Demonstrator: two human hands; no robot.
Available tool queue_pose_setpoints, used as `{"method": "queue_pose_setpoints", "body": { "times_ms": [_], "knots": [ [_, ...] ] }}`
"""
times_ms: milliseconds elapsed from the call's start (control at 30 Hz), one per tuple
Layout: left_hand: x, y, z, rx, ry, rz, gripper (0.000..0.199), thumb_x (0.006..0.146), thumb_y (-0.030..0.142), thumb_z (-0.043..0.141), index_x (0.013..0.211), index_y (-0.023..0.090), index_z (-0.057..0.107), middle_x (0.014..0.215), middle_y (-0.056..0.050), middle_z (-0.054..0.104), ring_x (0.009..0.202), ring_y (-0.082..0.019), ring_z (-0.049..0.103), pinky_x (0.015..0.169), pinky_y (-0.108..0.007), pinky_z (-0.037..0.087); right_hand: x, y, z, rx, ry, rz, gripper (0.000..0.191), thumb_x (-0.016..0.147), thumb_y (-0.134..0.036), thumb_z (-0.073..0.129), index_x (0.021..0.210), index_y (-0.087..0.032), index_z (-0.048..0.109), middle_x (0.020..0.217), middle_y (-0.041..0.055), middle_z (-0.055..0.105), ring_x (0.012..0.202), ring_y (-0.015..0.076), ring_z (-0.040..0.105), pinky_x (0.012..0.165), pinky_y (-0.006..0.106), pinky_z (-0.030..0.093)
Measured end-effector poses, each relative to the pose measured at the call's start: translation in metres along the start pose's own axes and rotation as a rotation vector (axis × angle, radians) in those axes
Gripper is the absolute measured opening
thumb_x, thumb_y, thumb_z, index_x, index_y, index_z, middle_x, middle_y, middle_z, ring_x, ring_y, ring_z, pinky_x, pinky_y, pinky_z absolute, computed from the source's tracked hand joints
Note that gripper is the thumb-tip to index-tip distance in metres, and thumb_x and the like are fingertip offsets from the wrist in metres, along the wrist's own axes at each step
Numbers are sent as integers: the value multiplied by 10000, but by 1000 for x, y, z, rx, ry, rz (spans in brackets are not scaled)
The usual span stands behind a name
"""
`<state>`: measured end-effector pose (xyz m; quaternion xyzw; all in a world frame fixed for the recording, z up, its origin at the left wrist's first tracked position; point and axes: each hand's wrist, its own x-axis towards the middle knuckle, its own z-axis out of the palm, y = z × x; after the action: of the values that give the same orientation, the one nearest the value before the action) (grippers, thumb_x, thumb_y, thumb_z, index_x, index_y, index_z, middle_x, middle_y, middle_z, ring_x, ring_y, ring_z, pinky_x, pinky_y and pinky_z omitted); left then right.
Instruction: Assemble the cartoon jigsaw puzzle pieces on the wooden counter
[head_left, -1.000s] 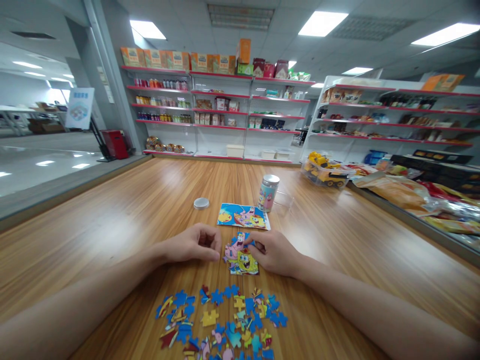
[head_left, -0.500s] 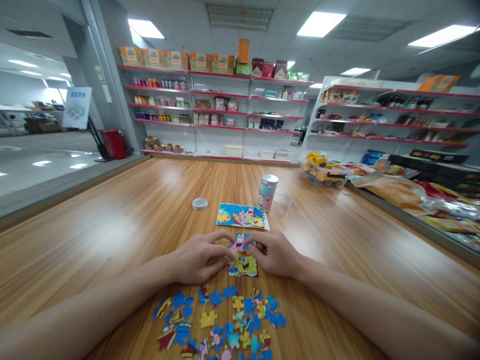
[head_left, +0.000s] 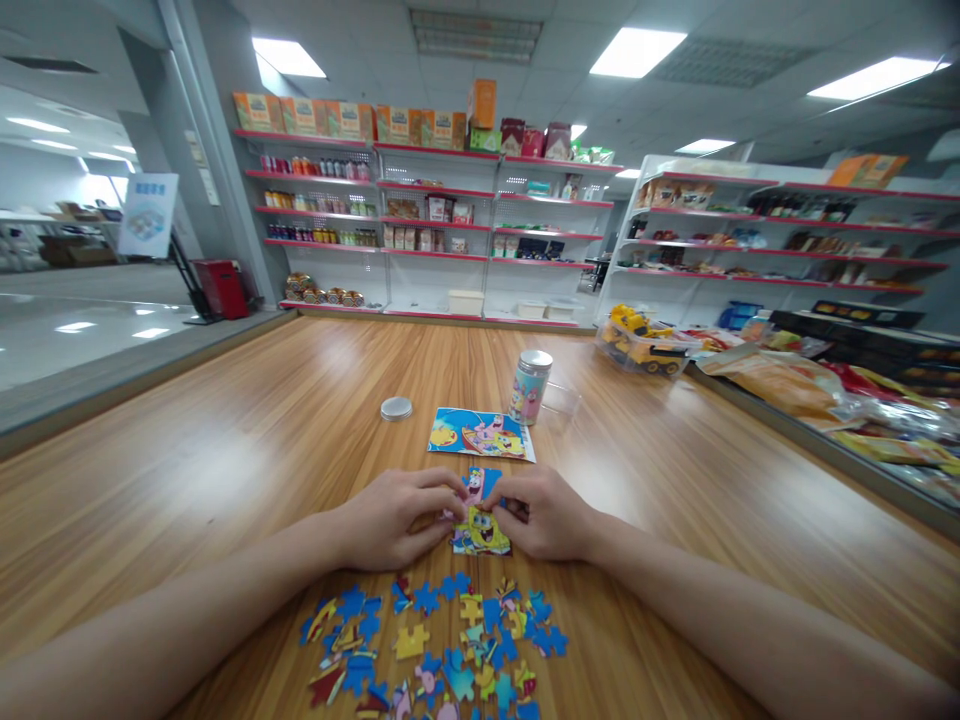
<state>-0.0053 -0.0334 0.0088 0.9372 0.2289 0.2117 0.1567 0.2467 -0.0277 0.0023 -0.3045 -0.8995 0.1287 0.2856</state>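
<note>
A partly joined jigsaw [head_left: 482,530] with a yellow face and a pink figure lies on the wooden table between my hands. My left hand [head_left: 409,515] rests at its left side, fingers curved with the tips touching the pieces. From the right, my right hand [head_left: 541,512] bends its fingers over the jigsaw, index fingertip on its middle. Whether either hand pinches a piece is hidden. Several loose pieces [head_left: 411,641] are spread nearer to me. Beyond the jigsaw lies a picture card [head_left: 480,433] with the same cartoon figures.
A cartoon-printed can [head_left: 529,386] stands at the card's right corner, beside a clear lid [head_left: 560,398]. A silver lid [head_left: 396,408] lies left of the card. Farther back are a tub of toy trucks [head_left: 646,348] and, at the right, bagged goods [head_left: 780,380].
My right index fingertip has moved down from the jigsaw's upper part to its middle. My left fingers have shifted slightly at the left edge. The whole view has shifted a little.
</note>
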Motion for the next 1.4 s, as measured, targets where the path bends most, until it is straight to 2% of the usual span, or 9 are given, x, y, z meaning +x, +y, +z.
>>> {"method": "queue_pose_setpoints", "body": {
  "times_ms": [300, 500, 633, 700, 767, 1000, 1133, 1267, 1400],
  "knots": [
    [0, 1, -1, -19, 12, 30, 192, 944, 177, 499, 1083, 215, 626, 1198, -70, 592, 1020, -197, 625, 859, -302, 510, 3, 9, 4, -2, 48, 115, 130, 746, -118, 553, 699, -145, 671, 512, -29, 528, 452, 75, 451, 465, 181, 313],
    [0, 3, -1, -24, 28, 27, 197, 945, 184, 506, 1089, 226, 635, 1165, -65, 592, 1008, -194, 619, 856, -300, 504, 3, 7, 3, -32, 33, 158, 151, 766, -131, 554, 719, -151, 697, 517, -28, 521, 460, 80, 437, 462, 193, 290],
    [-1, -6, 4, -21, 163, -58, 293, 917, 109, 456, 1133, 221, 618, 1150, -67, 584, 991, -189, 611, 855, -308, 501, 1, 6, 3, -51, 34, 185, 174, 776, -127, 547, 778, -163, 717, 519, -36, 516, 461, 79, 433, 471, 196, 283],
    [-1, -14, 8, 1, 260, -129, 332, 888, 63, 423, 1105, 213, 624, 1137, -64, 587, 981, -185, 611, 850, -310, 498, 0, 6, 4, -75, 47, 196, 171, 781, -129, 543, 754, -162, 708, 511, -39, 497, 456, 78, 414, 470, 198, 273],
    [-2, -19, 11, 42, 292, -186, 339, 865, 49, 422, 1067, 217, 636, 1142, -54, 589, 955, -181, 617, 821, -306, 499, 1, 6, 4, -96, 55, 201, 164, 774, -122, 543, 721, -159, 694, 505, -42, 480, 453, 75, 395, 470, 201, 264],
    [-3, -14, 8, 114, 168, -165, 338, 865, 72, 435, 1080, 240, 634, 1203, -38, 582, 908, -182, 634, 788, -314, 505, 3, 5, 4, -108, 43, 212, 155, 782, -124, 539, 665, -150, 637, 519, -37, 488, 465, 73, 396, 476, 200, 257],
    [-3, -12, 6, 116, 149, -128, 328, 861, 72, 439, 1058, 241, 639, 1205, -36, 587, 878, -174, 638, 747, -301, 499, 3, 6, 5, -106, 44, 219, 148, 781, -125, 541, 684, -156, 648, 520, -40, 484, 468, 74, 397, 481, 200, 260],
    [-2, -10, 5, 108, 144, -108, 309, 866, 73, 436, 1034, 227, 645, 1161, -43, 601, 930, -184, 635, 789, -306, 496, 2, 7, 5, -85, 38, 229, 157, 778, -127, 547, 746, -170, 695, 506, -47, 476, 460, 75, 395, 475, 203, 251],
    [-2, -8, 6, 117, 144, -123, 300, 869, 79, 434, 1023, 221, 648, 1143, -46, 601, 921, -187, 634, 793, -313, 500, 2, 7, 4, -99, 36, 228, 149, 777, -139, 556, 706, -168, 683, 514, -41, 495, 467, 77, 400, 477, 206, 255]
  ]
}}
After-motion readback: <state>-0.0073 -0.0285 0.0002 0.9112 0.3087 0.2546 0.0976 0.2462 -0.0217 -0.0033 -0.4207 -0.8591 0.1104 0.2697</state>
